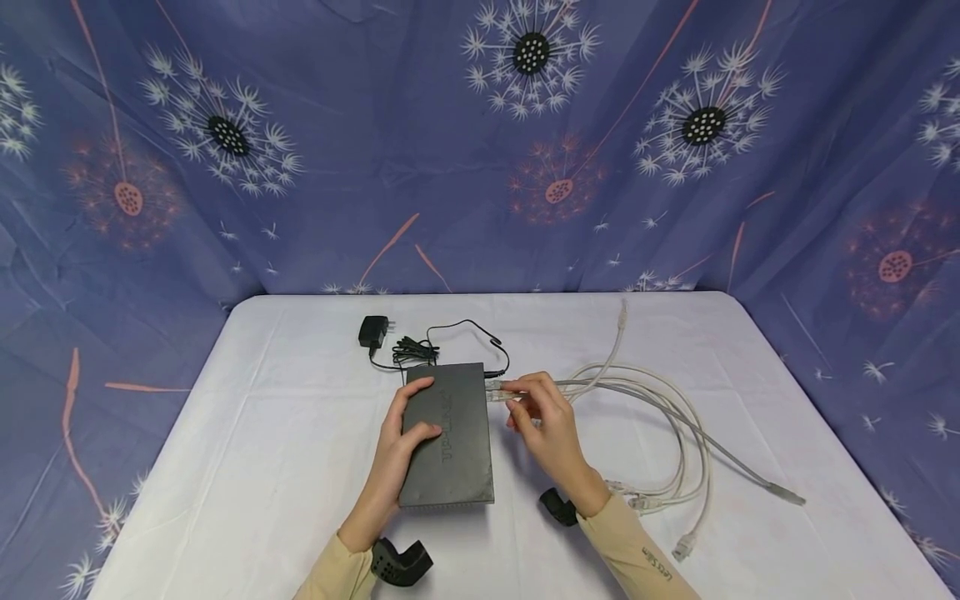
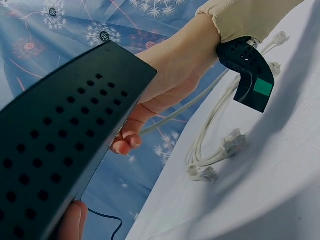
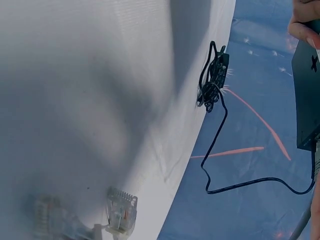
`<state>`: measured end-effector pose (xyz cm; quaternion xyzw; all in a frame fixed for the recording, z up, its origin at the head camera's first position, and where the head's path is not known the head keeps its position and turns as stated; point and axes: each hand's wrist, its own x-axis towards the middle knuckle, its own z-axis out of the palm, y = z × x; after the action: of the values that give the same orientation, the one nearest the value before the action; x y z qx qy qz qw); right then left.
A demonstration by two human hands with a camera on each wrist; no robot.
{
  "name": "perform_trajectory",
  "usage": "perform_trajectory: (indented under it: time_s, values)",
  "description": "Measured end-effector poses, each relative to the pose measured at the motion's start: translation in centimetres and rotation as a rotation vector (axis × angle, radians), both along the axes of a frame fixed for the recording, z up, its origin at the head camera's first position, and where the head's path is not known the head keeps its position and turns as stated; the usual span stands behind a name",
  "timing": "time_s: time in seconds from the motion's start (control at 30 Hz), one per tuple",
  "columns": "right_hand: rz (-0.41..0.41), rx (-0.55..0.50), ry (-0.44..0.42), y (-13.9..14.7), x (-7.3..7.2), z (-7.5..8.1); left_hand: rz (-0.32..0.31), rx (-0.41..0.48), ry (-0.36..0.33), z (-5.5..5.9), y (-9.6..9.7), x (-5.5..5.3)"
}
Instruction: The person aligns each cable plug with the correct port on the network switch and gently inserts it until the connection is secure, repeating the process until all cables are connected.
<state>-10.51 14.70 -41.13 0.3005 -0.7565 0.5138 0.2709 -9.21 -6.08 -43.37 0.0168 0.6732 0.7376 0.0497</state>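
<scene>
A dark grey network switch [image 1: 459, 462] is held up by my left hand [image 1: 393, 446], which grips its left side with the thumb on the lid. The switch's vented underside [image 2: 60, 130] shows in the left wrist view. At its right edge, my right hand [image 1: 551, 425] pinches a network cable beside the ports. Clear plugs [image 1: 495, 392] sit at that edge, and a grey cable [image 1: 637, 392] runs off to the right from there. The right fingers partly hide the plug they hold. In the right wrist view, only a fingertip [image 3: 316, 205] of that hand appears.
Several pale network cables [image 1: 701, 450] lie coiled on the white table [image 1: 262, 467] at right, with loose plugs [image 1: 684, 546] near my right forearm. Behind the switch are a black power adapter [image 1: 372, 332] and its bundled cord [image 1: 416, 350], which leads to the switch. A patterned blue cloth [image 1: 375, 167] hangs behind.
</scene>
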Motion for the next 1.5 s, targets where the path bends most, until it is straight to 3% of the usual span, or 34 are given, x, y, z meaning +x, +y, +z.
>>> perform_trajectory:
  time_s: [0.23,0.47,0.7,0.83,1.0,1.23,1.5]
  values:
    - [-0.023,0.005,-0.022,0.0,-0.1,0.0,0.001,0.003,-0.001,0.1,0.0,-0.1]
    - [-0.026,0.002,0.017,-0.1,-0.4,-0.1,0.004,-0.018,0.004,0.1,0.1,-0.3]
    - [-0.02,-0.035,-0.046,0.8,-2.1,-2.6,-0.003,-0.033,0.018,0.3,0.2,-0.4]
    - [-0.008,-0.055,-0.06,0.9,-2.3,-2.9,-0.008,-0.037,0.032,0.4,0.3,-0.4]
    - [-0.011,-0.059,-0.056,0.8,-2.2,-2.3,-0.011,-0.036,0.05,0.4,0.3,-0.5]
    - [-0.022,-0.08,-0.036,0.0,-1.4,0.1,-0.017,-0.042,0.069,0.6,0.4,-0.6]
    - [-0.014,-0.124,-0.034,-0.4,-1.2,0.4,-0.021,-0.057,0.071,1.0,0.5,-0.7]
